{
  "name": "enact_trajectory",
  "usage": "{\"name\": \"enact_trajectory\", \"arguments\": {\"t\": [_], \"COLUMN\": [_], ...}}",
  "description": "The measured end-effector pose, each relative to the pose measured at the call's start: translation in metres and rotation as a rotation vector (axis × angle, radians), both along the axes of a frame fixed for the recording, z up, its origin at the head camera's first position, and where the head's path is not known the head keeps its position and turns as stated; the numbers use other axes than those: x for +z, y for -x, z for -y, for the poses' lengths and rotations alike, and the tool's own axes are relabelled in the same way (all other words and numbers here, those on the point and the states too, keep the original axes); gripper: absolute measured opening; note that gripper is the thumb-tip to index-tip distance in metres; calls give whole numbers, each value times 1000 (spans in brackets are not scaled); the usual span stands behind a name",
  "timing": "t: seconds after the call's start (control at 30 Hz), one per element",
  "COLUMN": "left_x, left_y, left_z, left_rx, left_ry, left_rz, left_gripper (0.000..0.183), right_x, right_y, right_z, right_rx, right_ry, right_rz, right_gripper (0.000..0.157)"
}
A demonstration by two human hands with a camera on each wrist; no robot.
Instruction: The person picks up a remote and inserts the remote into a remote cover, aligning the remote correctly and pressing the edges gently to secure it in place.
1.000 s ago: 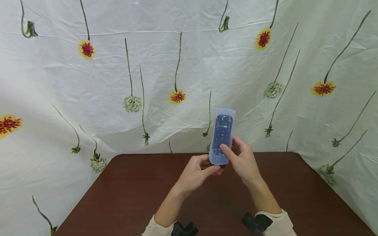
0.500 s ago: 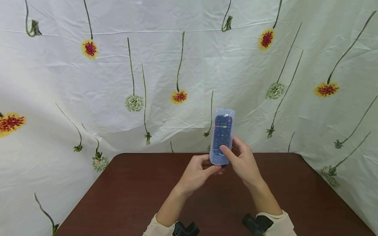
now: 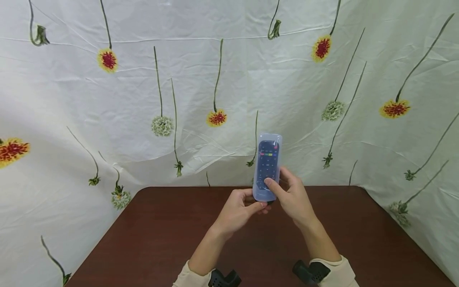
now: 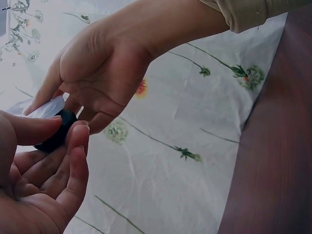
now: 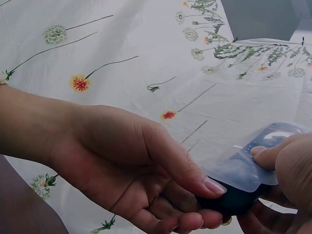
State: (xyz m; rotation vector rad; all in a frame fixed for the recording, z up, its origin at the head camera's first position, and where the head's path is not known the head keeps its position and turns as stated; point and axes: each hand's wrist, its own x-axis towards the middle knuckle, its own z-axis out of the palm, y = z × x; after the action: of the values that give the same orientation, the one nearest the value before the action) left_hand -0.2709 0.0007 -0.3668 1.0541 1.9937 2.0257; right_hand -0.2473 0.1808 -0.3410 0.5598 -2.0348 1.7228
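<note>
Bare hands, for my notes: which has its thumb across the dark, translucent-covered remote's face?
The right hand; the left hand pinches the remote at its bottom.

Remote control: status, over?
Left hand pinches remote control at its dark lower end. Right hand grips its side. Translucent cover over its face. Right thumb hides part.

remote (image 3: 268, 162) 1 | cover (image 3: 264, 195) 1 | hands (image 3: 237, 210) (image 3: 296, 199) 2 | cameras (image 3: 219, 279) (image 3: 319, 272) 2 | table (image 3: 161, 231) 1

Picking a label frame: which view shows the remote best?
Head: the remote faces the camera, its button side mostly visible past the right hand. Left wrist shows mainly its dark end; right wrist shows it foreshortened, partly hidden.
</note>
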Motion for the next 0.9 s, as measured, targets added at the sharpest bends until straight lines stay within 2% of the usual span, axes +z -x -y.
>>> {"name": "enact_trajectory", "arguments": {"t": [0.9], "left_x": [3], "left_y": [-2], "left_z": [4], "left_rx": [12], "left_ry": [23], "left_rz": [-4], "left_gripper": [20], "right_x": [0], "right_y": [-1], "right_z": [0], "right_rx": [17], "right_ry": [-19], "right_rz": [35], "right_gripper": [40]}}
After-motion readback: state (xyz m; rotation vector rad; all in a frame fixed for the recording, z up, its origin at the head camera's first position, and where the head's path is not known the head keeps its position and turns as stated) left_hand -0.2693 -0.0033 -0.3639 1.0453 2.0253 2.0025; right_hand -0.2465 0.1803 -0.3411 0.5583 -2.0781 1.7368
